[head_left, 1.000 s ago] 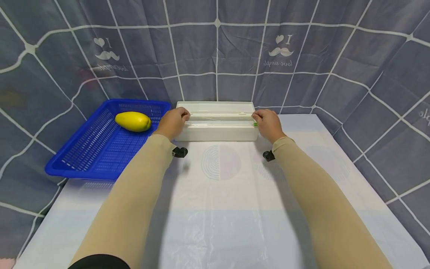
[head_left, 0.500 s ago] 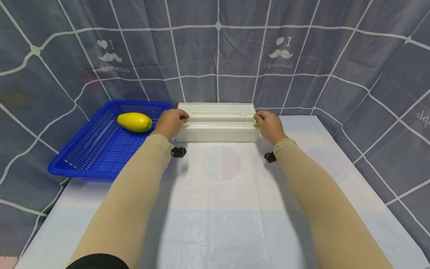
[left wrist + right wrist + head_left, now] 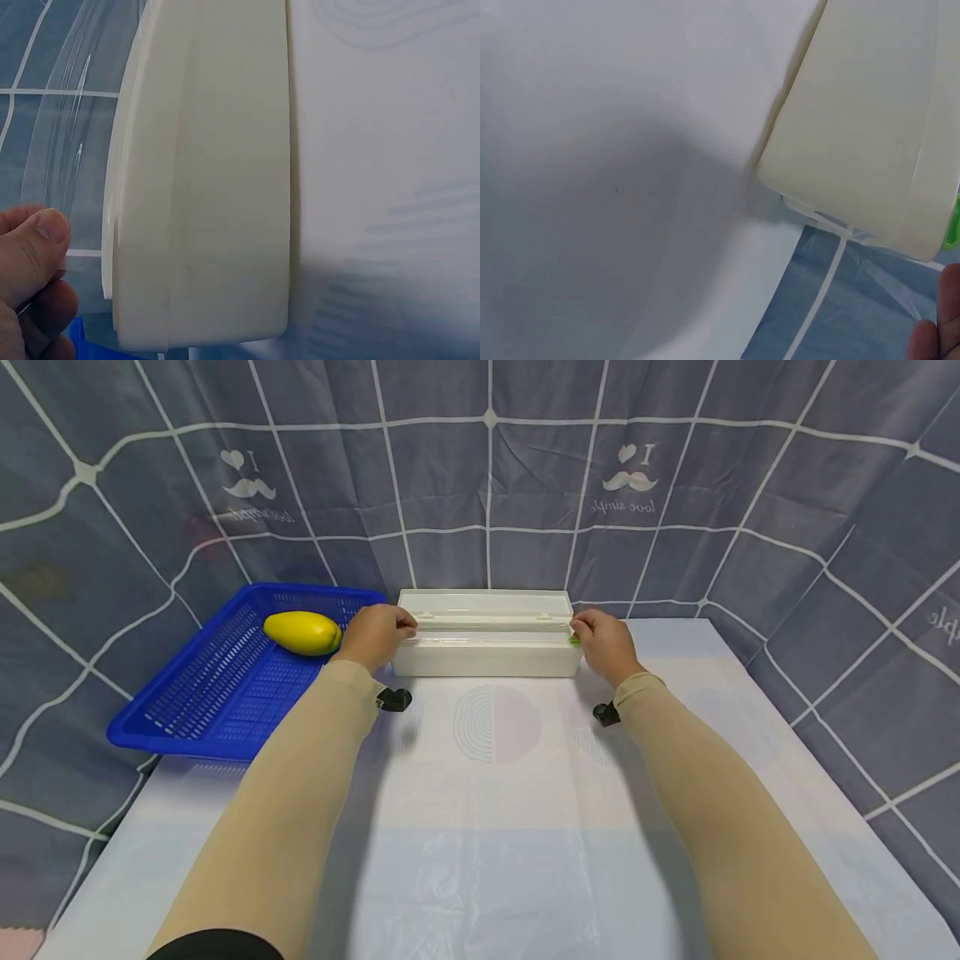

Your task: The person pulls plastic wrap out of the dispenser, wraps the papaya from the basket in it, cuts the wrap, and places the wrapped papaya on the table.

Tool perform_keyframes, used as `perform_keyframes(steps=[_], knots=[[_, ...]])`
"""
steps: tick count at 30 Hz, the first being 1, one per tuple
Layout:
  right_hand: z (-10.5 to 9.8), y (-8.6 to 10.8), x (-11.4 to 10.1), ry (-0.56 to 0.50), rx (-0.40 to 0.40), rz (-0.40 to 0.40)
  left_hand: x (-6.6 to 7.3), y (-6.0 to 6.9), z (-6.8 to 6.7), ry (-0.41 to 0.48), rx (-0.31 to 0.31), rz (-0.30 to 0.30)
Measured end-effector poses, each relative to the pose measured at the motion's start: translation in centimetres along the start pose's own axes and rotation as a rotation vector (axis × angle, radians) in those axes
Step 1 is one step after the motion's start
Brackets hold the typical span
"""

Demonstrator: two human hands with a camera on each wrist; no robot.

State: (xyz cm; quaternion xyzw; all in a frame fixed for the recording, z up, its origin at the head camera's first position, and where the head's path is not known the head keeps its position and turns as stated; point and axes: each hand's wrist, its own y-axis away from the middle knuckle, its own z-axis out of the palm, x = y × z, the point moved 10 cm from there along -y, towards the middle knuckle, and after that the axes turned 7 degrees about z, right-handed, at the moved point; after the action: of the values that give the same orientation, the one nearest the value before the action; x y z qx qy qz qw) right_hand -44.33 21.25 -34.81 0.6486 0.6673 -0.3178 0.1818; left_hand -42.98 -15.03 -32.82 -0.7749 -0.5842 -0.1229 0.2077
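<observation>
A long white box (image 3: 487, 660) with its lid raised stands at the back of the table; it also shows in the left wrist view (image 3: 225, 180) and the right wrist view (image 3: 855, 127). Clear film (image 3: 67, 142) stretches above it. At the box's left end, my left hand (image 3: 372, 635) pinches the film between thumb and finger, close up in the left wrist view (image 3: 30, 277). My right hand (image 3: 606, 643) pinches the film's right side, beside a green piece (image 3: 575, 641). Only fingertips of that hand (image 3: 941, 322) show in the right wrist view.
A blue basket (image 3: 225, 714) holding a yellow fruit-shaped object (image 3: 302, 633) sits left of the box, close to my left forearm. Grey curtains (image 3: 532, 468) with white lines hang behind and beside the white-covered table (image 3: 495, 843).
Both hands have moved slightly outward, away from each other, and a touch lower, still pinching the film. The whole head view has shifted a little.
</observation>
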Motion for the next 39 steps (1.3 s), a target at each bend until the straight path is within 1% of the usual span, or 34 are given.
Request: perform_keyframes(steps=[4,9,13,18,21,24,29,34,39], knots=[[0.0,0.0,0.0,0.006,0.007,-0.005,0.1,0.0,-0.5,-0.011,0.016,0.012],[-0.2,0.0,-0.5,0.018,0.033,-0.037,0.0,0.2,-1.4,0.007,0.052,0.007],[-0.4,0.0,-0.8,0.037,0.044,-0.062,0.0,0.3,-1.9,0.059,0.043,0.003],[-0.9,-0.1,-1.1,0.051,0.038,-0.076,-0.4,0.3,-2.2,0.124,0.019,-0.021],[-1.2,-0.2,-1.3,0.059,0.041,-0.081,-0.6,0.2,-2.3,0.137,0.006,-0.034],[-1.6,-0.2,-1.6,0.073,0.049,-0.088,-0.6,0.2,-2.7,0.143,0.006,-0.035],[-2.3,0.1,-2.2,0.068,0.061,-0.101,-0.5,0.2,-3.5,0.154,0.028,-0.037],[-3.0,0.1,-3.0,0.060,0.085,-0.126,-0.6,0.3,-4.1,0.178,0.046,-0.067],[-3.6,0.2,-3.7,0.063,0.105,-0.145,-0.4,0.5,-4.6,0.184,0.071,-0.077]])
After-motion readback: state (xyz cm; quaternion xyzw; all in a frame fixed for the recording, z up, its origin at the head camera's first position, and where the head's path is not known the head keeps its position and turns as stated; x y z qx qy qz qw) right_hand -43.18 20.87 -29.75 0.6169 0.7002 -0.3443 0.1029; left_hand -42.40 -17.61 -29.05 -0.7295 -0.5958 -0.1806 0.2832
